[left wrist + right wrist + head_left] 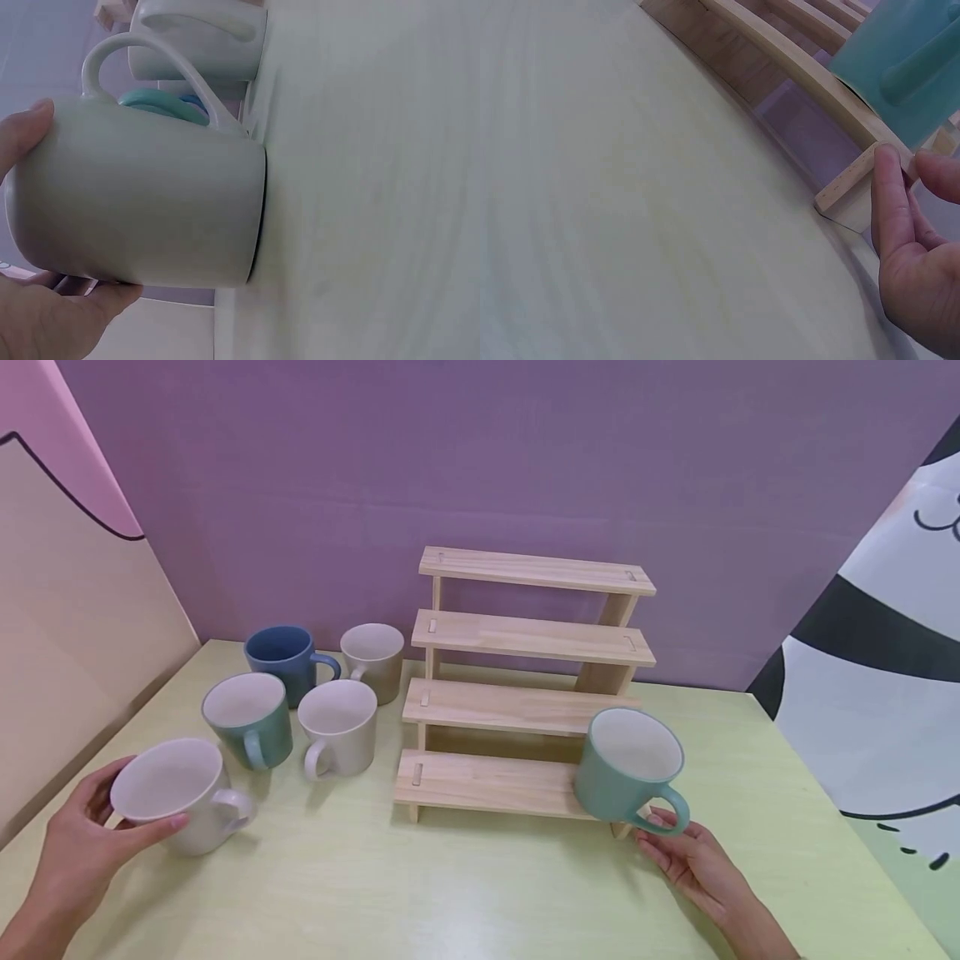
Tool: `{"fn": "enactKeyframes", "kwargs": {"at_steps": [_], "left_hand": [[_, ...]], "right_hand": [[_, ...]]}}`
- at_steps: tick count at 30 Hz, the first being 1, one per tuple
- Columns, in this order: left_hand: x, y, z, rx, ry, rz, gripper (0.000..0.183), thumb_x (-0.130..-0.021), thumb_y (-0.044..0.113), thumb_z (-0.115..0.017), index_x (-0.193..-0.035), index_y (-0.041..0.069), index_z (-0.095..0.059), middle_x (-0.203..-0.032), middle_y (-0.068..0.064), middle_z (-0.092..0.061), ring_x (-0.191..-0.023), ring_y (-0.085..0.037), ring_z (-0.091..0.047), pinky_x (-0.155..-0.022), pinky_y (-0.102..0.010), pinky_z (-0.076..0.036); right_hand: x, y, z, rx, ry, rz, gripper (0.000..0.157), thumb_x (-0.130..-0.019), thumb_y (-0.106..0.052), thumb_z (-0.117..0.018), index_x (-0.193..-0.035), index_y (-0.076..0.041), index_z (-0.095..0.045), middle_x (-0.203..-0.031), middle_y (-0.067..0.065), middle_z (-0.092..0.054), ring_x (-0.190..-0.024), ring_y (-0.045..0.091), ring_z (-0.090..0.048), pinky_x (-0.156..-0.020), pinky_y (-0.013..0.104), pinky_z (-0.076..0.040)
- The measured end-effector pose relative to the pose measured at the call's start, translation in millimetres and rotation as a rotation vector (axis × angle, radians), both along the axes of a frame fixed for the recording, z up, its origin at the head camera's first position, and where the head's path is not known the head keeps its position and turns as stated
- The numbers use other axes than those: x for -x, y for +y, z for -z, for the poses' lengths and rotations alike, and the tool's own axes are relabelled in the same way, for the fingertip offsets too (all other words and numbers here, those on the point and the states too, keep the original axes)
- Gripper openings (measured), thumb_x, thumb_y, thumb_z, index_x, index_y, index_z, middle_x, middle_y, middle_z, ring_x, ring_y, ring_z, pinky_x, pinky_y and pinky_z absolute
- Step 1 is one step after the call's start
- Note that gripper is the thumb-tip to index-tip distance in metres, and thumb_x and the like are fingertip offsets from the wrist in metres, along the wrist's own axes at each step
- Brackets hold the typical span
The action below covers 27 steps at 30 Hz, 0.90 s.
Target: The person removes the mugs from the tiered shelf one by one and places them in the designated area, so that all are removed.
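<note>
At the left, my left hand grips a white mug by its sides, thumb at the front; its handle points right. In the left wrist view this mug is upright, its base at the tabletop. A green mug stands on the right end of the lowest step of a wooden tiered shelf, handle toward the front right. Below that handle, my right hand pinches the end of the lowest board between thumb and fingers. The fingers are beside the mug, apart from its body.
Behind the held mug stand another green mug, a blue mug, a white mug and a greyish-beige mug. A purple wall closes off the back of the pale table. Patterned panels flank both sides.
</note>
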State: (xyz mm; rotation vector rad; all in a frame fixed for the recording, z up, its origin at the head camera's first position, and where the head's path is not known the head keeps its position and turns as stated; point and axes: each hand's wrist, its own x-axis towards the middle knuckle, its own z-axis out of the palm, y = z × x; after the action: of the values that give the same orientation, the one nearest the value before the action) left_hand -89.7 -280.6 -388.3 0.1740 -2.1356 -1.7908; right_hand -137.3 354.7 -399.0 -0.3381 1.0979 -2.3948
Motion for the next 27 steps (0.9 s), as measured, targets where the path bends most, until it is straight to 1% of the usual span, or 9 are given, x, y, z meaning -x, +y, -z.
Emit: {"fn": "enactKeyframes", "kwargs": {"at_steps": [2,8,10,12,17,20,22,25,27], "left_hand": [[-1.0,-0.4,0.7,0.014,-0.002,-0.004,0.074,-0.071,-0.010,-0.076,-0.125,0.031,-0.047,-0.109,0.024,-0.053,-0.096,0.013,-0.049,-0.074,0.000,-0.044],[-2.9,0.4,0.5,-0.061,0.024,0.032,0.073,-0.072,-0.014,-0.073,-0.123,0.030,-0.046,-0.110,0.021,-0.053,-0.097,0.014,-0.050,-0.075,0.000,-0.044],[-3.7,1.6,-0.7,-0.061,0.018,0.038,0.073,-0.072,-0.014,-0.073,-0.122,0.031,-0.045,-0.110,0.022,-0.052,-0.096,0.015,-0.050,-0.075,0.001,-0.043],[-4.6,2.3,-1.7,-0.022,-0.002,0.036,0.072,-0.074,-0.012,-0.072,-0.122,0.033,-0.042,-0.110,0.022,-0.050,-0.096,0.015,-0.048,-0.075,0.002,-0.042],[-5.0,1.6,-2.9,0.149,-0.049,0.029,0.073,-0.079,-0.005,-0.072,-0.124,0.039,-0.035,-0.111,0.025,-0.045,-0.096,0.017,-0.045,-0.076,0.003,-0.039],[-5.2,-0.1,-1.4,0.239,-0.059,0.034,0.075,-0.081,-0.002,-0.071,-0.129,0.040,-0.030,-0.113,0.027,-0.042,-0.099,0.018,-0.042,-0.079,0.003,-0.037],[-5.8,-1.3,-0.7,0.298,-0.063,0.037,0.079,-0.082,0.000,-0.070,-0.138,0.034,-0.026,-0.116,0.028,-0.038,-0.101,0.019,-0.039,-0.082,0.003,-0.035],[-7.0,-3.0,-2.0,0.328,-0.054,0.048,0.085,-0.083,0.001,-0.069,-0.147,0.025,-0.019,-0.121,0.030,-0.034,-0.105,0.018,-0.036,-0.086,0.004,-0.033],[-8.2,-3.5,-5.3,0.337,-0.047,0.046,0.089,-0.084,0.002,-0.069,-0.151,0.021,-0.014,-0.127,0.029,-0.031,-0.109,0.017,-0.034,-0.088,0.004,-0.031]], "right_hand": [[-0.3,-0.1,0.1,-0.005,-0.003,0.001,0.037,-0.099,0.009,-0.030,-0.114,-0.001,-0.063,-0.111,0.013,-0.067,-0.104,0.019,-0.066,-0.093,0.026,-0.051],[-0.7,0.1,-0.3,0.005,-0.011,-0.003,0.036,-0.100,0.008,-0.031,-0.114,-0.002,-0.062,-0.111,0.014,-0.067,-0.103,0.020,-0.067,-0.093,0.027,-0.051],[-0.7,0.0,-0.4,0.017,-0.010,-0.008,0.036,-0.100,0.008,-0.031,-0.115,-0.002,-0.062,-0.111,0.015,-0.067,-0.104,0.020,-0.067,-0.093,0.027,-0.051],[-0.6,-0.4,-0.2,0.024,-0.009,-0.006,0.035,-0.099,0.008,-0.032,-0.114,-0.002,-0.062,-0.111,0.015,-0.067,-0.104,0.021,-0.067,-0.093,0.028,-0.051],[-1.4,-0.8,0.3,0.016,0.000,0.012,0.034,-0.099,0.008,-0.033,-0.114,-0.002,-0.062,-0.110,0.015,-0.068,-0.103,0.021,-0.067,-0.093,0.028,-0.051],[-1.6,-0.8,0.3,0.008,0.003,0.014,0.035,-0.099,0.008,-0.033,-0.114,-0.003,-0.062,-0.110,0.015,-0.067,-0.103,0.021,-0.067,-0.093,0.027,-0.051],[-1.9,-1.1,0.0,-0.002,0.003,0.020,0.035,-0.099,0.009,-0.033,-0.113,-0.003,-0.063,-0.110,0.014,-0.068,-0.103,0.020,-0.067,-0.092,0.027,-0.051],[-2.4,-1.7,-0.7,-0.006,0.000,0.027,0.034,-0.099,0.009,-0.034,-0.113,-0.003,-0.063,-0.109,0.014,-0.068,-0.102,0.020,-0.067,-0.092,0.027,-0.052],[-2.7,-2.5,-1.2,-0.012,0.006,0.031,0.034,-0.099,0.009,-0.034,-0.113,-0.003,-0.063,-0.108,0.013,-0.068,-0.102,0.020,-0.067,-0.092,0.027,-0.052]]}}
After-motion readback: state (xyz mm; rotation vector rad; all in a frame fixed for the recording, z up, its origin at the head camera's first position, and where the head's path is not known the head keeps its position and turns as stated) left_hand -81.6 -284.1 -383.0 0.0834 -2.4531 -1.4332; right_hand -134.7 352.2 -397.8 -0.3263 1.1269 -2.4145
